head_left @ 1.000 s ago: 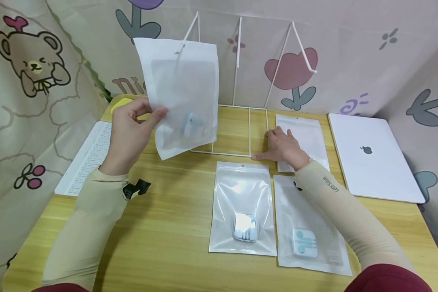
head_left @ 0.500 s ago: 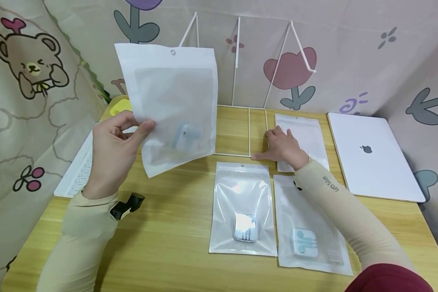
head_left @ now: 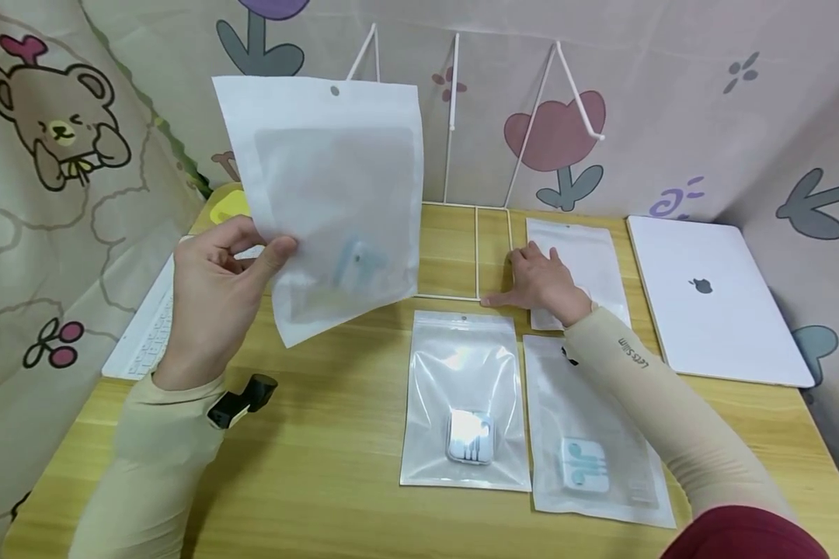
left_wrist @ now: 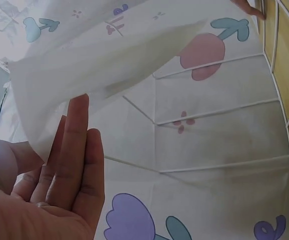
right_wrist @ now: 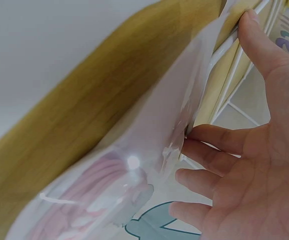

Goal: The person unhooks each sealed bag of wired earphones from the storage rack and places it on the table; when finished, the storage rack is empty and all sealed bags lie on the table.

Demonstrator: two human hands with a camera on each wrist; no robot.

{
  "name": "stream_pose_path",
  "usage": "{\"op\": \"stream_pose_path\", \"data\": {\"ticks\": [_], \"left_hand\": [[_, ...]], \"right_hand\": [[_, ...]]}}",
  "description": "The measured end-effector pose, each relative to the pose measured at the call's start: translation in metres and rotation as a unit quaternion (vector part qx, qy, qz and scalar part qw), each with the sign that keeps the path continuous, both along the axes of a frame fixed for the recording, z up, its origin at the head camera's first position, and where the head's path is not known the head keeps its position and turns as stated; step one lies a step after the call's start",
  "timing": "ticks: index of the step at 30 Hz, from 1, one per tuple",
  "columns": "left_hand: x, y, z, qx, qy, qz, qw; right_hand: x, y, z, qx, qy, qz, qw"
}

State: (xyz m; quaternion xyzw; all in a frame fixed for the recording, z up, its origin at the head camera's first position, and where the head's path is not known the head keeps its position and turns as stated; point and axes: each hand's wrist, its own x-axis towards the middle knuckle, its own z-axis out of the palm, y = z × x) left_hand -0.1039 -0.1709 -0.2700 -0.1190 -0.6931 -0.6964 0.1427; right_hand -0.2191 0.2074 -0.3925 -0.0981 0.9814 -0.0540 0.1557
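My left hand (head_left: 213,299) pinches the left edge of a white zip pouch (head_left: 322,167) between thumb and fingers. The pouch hangs raised before the left hook of a white wire display rack (head_left: 477,252); its top hole shows no hook through it. A small bluish-white item shows faintly inside. In the left wrist view, the pouch (left_wrist: 74,70) bends away from the fingers. My right hand (head_left: 541,281) rests spread on the rack base's front right corner, thumb on the front wire, fingers at the side wire. The right wrist view shows its fingers (right_wrist: 204,182) nearly straight.
Two pouches with boxed earphones, a glossy one (head_left: 464,373) and a matte one (head_left: 594,466), lie in front. Another pouch (head_left: 587,252) lies beyond the right wrist. A closed laptop (head_left: 713,310) sits at right; a white keyboard (head_left: 143,338) and yellow object (head_left: 229,204) at left.
The pouch has come off the left hook, drawn toward me and slightly left by my left hand. My right hand has stayed on the rack base.
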Motion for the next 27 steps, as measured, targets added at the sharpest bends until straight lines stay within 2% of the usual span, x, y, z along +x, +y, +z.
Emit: {"op": "stream_pose_path", "data": {"ticks": [4,7,11,14,19,23,27], "left_hand": [[0.015,-0.005,-0.004,-0.015,-0.030,-0.016,0.9993],[0.029,-0.011,-0.009,-0.074,-0.066,-0.019,0.9949],[0.042,-0.015,-0.021,-0.162,-0.105,-0.022,0.9809],[0.046,-0.016,-0.031,-0.189,-0.135,-0.036,0.9720],[0.053,-0.021,-0.043,-0.200,-0.187,-0.069,0.9592],[0.061,-0.028,-0.049,-0.181,-0.212,-0.086,0.9565],[0.068,-0.037,-0.061,-0.152,-0.234,-0.100,0.9550]], "right_hand": [[-0.001,-0.002,-0.001,0.000,0.001,0.003,1.000],[-0.002,-0.003,0.000,0.002,0.001,0.008,1.000],[-0.001,-0.004,0.000,0.001,0.002,0.006,1.000],[0.001,-0.002,0.001,-0.001,0.002,0.001,1.000],[0.002,0.000,-0.001,-0.005,0.007,0.004,1.000],[0.002,0.001,-0.002,-0.005,0.002,0.005,1.000],[0.002,0.000,-0.001,-0.008,0.005,0.004,1.000]]}}
